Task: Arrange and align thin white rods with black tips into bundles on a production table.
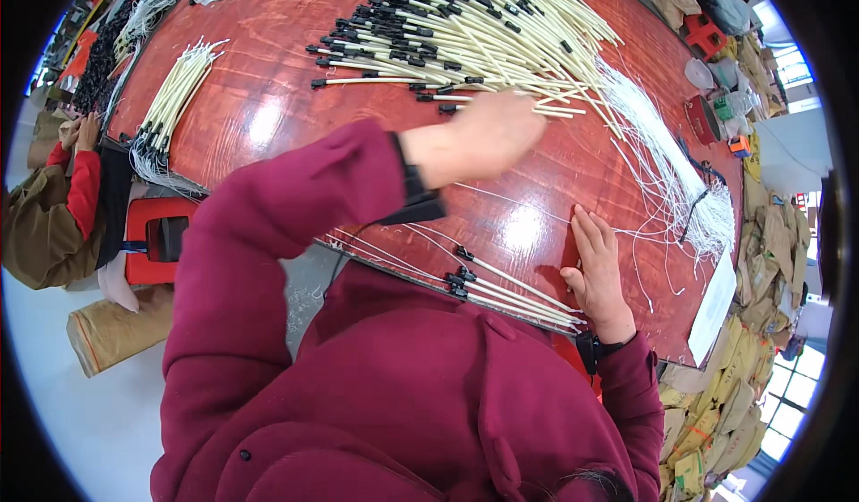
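My left hand [494, 137] reaches across the red table to the near edge of a big pile of cream-coloured rods with black end pieces [465, 32]. It is blurred and its fingers are turned under, so what they hold, if anything, is hidden. My right hand [598, 274] rests on the tabletop with fingers stretched and thumb apart. A thin white cord [510, 201] runs toward its fingertips. Just left of that hand, along the near table edge, lies a small group of the same rods [514, 294], black ends leftward, with white cords trailing left.
A bundle of white cords [667, 148] hangs from the pile, tied near the right edge beside a white sheet [713, 310]. Another rod bunch [182, 86] lies at left. A person [63, 202] works beyond a red stool [161, 233]. Brown sacks [769, 269] are heaped at right.
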Demonstrator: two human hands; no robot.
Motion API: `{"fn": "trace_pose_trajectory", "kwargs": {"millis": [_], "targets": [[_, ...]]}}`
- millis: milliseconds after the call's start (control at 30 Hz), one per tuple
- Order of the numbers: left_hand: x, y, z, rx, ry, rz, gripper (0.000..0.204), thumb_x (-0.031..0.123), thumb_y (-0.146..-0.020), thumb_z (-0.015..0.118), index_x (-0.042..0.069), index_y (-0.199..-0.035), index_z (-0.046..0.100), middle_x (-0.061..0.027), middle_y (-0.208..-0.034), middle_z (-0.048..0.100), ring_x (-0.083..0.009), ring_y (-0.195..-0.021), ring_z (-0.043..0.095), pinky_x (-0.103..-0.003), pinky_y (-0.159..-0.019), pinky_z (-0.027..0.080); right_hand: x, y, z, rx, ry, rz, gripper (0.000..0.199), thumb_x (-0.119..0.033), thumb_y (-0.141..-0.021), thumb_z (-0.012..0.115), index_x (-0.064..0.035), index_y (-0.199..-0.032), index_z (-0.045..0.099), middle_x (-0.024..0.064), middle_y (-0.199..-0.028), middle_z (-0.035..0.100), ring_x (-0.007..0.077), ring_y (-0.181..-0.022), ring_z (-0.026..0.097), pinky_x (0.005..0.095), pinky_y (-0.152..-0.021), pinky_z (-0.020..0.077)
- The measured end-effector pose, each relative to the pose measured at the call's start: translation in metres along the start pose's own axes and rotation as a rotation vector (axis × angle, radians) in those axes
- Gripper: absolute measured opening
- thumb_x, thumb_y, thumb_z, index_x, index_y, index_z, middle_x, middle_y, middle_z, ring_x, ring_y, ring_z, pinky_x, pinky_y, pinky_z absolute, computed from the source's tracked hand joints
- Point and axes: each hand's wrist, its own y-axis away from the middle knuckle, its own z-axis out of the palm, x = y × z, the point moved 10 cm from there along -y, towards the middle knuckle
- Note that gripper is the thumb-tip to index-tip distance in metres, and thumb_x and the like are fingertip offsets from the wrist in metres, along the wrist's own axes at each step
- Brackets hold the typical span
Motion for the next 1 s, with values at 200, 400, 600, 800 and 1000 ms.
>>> {"fn": "trace_pose_trajectory", "kwargs": {"millis": [200, 400, 600, 800, 1000], "targets": [[0.008, -0.059, 0.041, 0.038, -0.35, -0.004, 0.015, 0.016, -0.086, 0.063, 0.007, -0.096, 0.069, -0.01, -0.099, 0.066, -0.0261, -0.099, 0.064, -0.039, -0.075, 0.05, 0.002, -0.002, 0.0, 0.023, -0.006, 0.006, 0.092, -0.072, -0.096, 0.04, 0.0071, -0.143, 0.049, 0.017, -0.156, 0.043, 0.0383, -0.14, 0.039, 0.0494, -0.115, 0.0321], [0.005, -0.058, 0.032, 0.092, -0.27, -0.115, 0.013, 0.013, -0.088, 0.059, 0.009, -0.096, 0.067, -0.0118, -0.1, 0.067, -0.0252, -0.098, 0.065, -0.039, -0.077, 0.05, 0.005, 0.002, -0.003, 0.065, -0.05, 0.024, 0.089, -0.07, -0.096, 0.042, 0.006, -0.141, 0.051, 0.0175, -0.153, 0.046, 0.038, -0.138, 0.041, 0.0491, -0.114, 0.0325], [0.034, -0.039, 0.013, 0.128, 0.0, -0.032, 0.008, 0.011, -0.087, 0.059, 0.009, -0.094, 0.061, -0.0132, -0.096, 0.064, -0.0279, -0.092, 0.067, -0.042, -0.076, 0.051, 0.003, 0.001, -0.002, 0.077, -0.061, 0.017, 0.087, -0.069, -0.097, 0.042, 0.0057, -0.14, 0.053, 0.0177, -0.152, 0.047, 0.0379, -0.137, 0.042, 0.0487, -0.114, 0.033], [0.034, 0.012, -0.009, 0.211, 0.141, 0.01, 0.008, 0.008, -0.085, 0.06, 0.007, -0.092, 0.057, -0.013, -0.089, 0.058, -0.0335, -0.088, 0.065, -0.044, -0.074, 0.052, 0.005, 0.002, -0.001, 0.102, -0.075, 0.007, 0.084, -0.066, -0.097, 0.045, 0.0057, -0.14, 0.052, 0.0179, -0.151, 0.048, 0.0385, -0.136, 0.043, 0.0487, -0.114, 0.0338], [-0.045, 0.11, -0.04, 0.208, 0.257, -0.209, 0.009, 0.007, -0.091, 0.061, 0.003, -0.099, 0.066, -0.0143, -0.09, 0.06, -0.0359, -0.086, 0.063, -0.043, -0.073, 0.052, 0.007, 0.001, -0.001, 0.1, -0.077, 0.001, 0.084, -0.065, -0.096, 0.048, 0.0059, -0.141, 0.052, 0.018, -0.151, 0.048, 0.039, -0.135, 0.044, 0.049, -0.114, 0.0345]]}}
